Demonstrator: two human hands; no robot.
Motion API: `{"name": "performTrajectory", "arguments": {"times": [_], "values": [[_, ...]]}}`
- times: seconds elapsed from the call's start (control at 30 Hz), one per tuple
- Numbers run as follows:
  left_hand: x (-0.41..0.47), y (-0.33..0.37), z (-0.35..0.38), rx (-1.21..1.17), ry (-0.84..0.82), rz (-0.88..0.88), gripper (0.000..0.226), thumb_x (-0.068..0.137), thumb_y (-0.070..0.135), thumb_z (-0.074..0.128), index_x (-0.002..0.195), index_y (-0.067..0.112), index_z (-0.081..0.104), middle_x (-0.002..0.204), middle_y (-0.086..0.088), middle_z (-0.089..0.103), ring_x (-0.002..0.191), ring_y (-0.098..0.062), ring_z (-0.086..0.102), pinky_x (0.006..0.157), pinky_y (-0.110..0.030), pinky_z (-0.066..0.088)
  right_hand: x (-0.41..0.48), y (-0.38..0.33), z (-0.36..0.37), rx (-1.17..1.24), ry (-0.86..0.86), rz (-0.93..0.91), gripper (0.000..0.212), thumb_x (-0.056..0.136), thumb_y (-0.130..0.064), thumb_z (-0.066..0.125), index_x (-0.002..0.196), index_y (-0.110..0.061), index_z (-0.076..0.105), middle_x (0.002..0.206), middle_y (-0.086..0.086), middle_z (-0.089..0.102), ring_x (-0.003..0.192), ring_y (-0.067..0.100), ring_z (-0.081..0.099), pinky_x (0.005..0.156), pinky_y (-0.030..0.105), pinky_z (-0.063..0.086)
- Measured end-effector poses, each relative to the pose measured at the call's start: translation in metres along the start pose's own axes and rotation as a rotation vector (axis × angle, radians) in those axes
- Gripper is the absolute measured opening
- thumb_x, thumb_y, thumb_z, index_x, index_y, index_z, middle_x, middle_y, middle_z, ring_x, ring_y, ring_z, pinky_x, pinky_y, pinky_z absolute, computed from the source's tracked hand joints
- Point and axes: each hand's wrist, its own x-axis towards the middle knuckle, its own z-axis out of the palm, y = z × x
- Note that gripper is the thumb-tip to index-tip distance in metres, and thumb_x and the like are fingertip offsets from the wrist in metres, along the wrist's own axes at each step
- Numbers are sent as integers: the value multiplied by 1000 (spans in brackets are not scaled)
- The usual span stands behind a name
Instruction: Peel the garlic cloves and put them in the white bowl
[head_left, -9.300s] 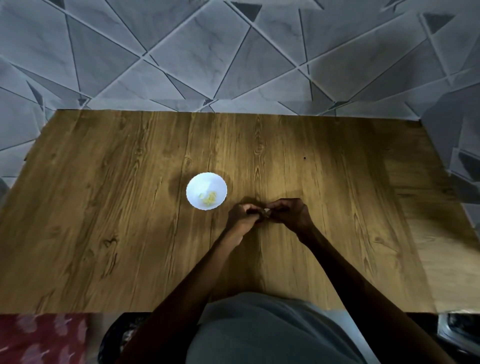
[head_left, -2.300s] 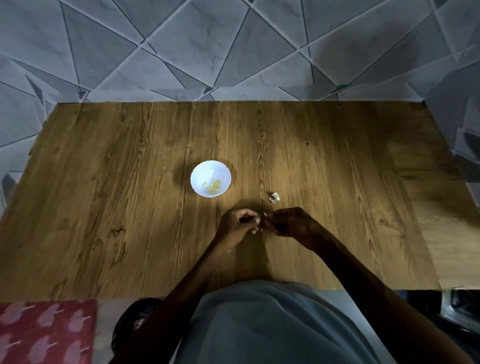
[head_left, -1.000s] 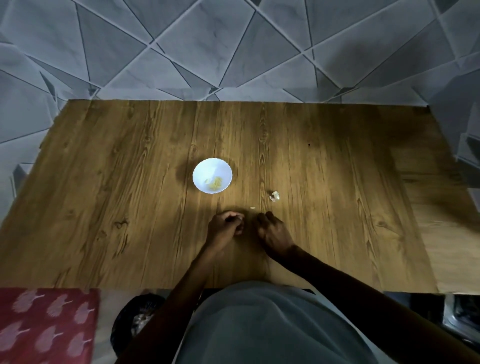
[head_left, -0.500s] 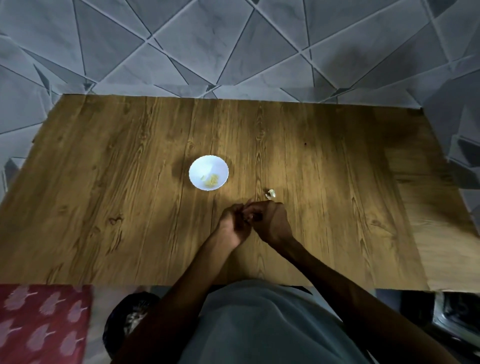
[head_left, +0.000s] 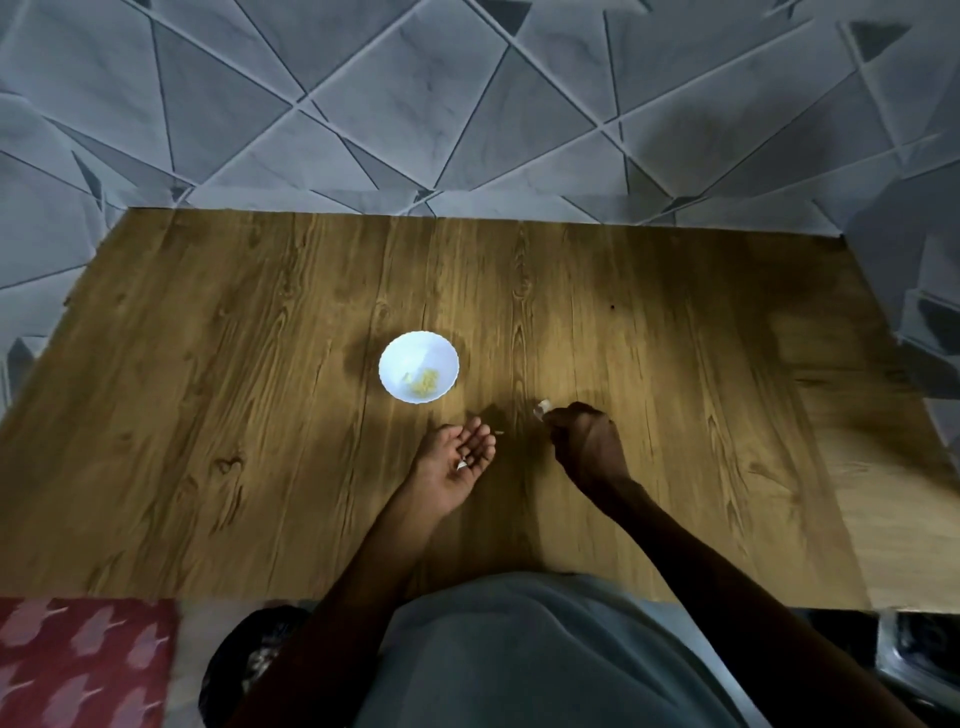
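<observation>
A small white bowl (head_left: 397, 353) stands on the wooden table (head_left: 234, 405) and holds a few yellowish peeled garlic pieces (head_left: 427, 379). My left hand (head_left: 454, 462) lies palm up just right of and nearer than the bowl, fingers relaxed, with a tiny white bit of garlic or skin (head_left: 461, 464) in it. My right hand (head_left: 584, 441) is curled further right, and its fingertips pinch a pale garlic clove (head_left: 542, 409) at the table surface. A small scrap (head_left: 500, 432) lies on the table between my hands.
A grey tiled wall (head_left: 467, 104) rises behind the table's far edge. Below the near edge a dark bin (head_left: 244, 665) stands to the left of my body, with a red patterned cloth (head_left: 78, 660) further left.
My hands were joined together half a second ago and have separated. The left hand has turned palm up, and the right hand has reached over to the pale clove lying on the table.
</observation>
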Motion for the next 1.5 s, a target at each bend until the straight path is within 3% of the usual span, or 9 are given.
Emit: {"name": "performTrajectory", "arguments": {"times": [0.13,0.37,0.5,0.67,0.77,0.97,1.23,1.33,1.5], "values": [[1,3,2,3,-7,-5,32,102,15,37,92,1,63,82,-14,66,83,-23,60,72,-33,50,10,-5,13,-126,29,-47,21,99,-17,51,117,-13,61,100,4,66,82,16,64,66,22,48],[1,5,6,20,-8,-16,31,101,15,37,94,0,64,81,-14,67,82,-24,61,74,-33,51,14,-4,23,-175,88,-80,10,92,-10,63,101,-8,66,89,9,67,71,21,63,60,27,47],[-2,0,8,50,-2,-23,31,101,15,38,93,1,63,85,-14,65,81,-24,61,75,-32,51,15,-9,27,-152,52,-2,26,94,-8,60,119,-1,60,106,17,67,88,28,66,72,33,54],[-5,2,10,76,12,-8,31,101,15,37,93,1,63,82,-13,65,80,-24,61,77,-31,50,20,-7,12,165,18,181,11,94,-13,61,98,-4,68,91,10,70,70,13,60,58,18,45],[-5,2,10,96,25,5,31,102,16,36,93,3,63,86,-13,65,81,-23,61,75,-31,50,17,-5,1,390,-28,255,4,86,-9,70,89,-7,73,87,5,73,75,15,68,69,36,60],[-11,-6,12,112,68,17,31,99,13,41,86,1,67,71,-13,71,68,-22,67,59,-29,56,-6,-52,-34,533,-67,9,7,87,-5,68,83,-9,72,73,-7,70,67,6,66,65,29,56],[-28,-11,-8,-44,31,2,26,93,6,40,78,5,62,65,-5,59,59,-14,51,58,-23,47,-37,-114,-32,11,-118,-236,27,82,-9,57,93,-26,75,94,-5,73,87,17,67,75,29,52],[-38,-6,-41,-170,24,6,33,95,8,39,78,2,67,61,-5,59,49,-11,47,41,-15,42,-45,-130,-19,197,-96,-271,22,81,-12,62,86,-29,75,84,-12,74,73,2,65,68,27,53],[-79,10,-108,-325,68,70,29,99,14,37,88,0,60,69,-12,64,50,-21,67,43,-22,52,-62,-180,4,463,-159,-288,28,81,4,65,90,-20,77,86,-20,69,77,-13,62,69,7,43]]}}
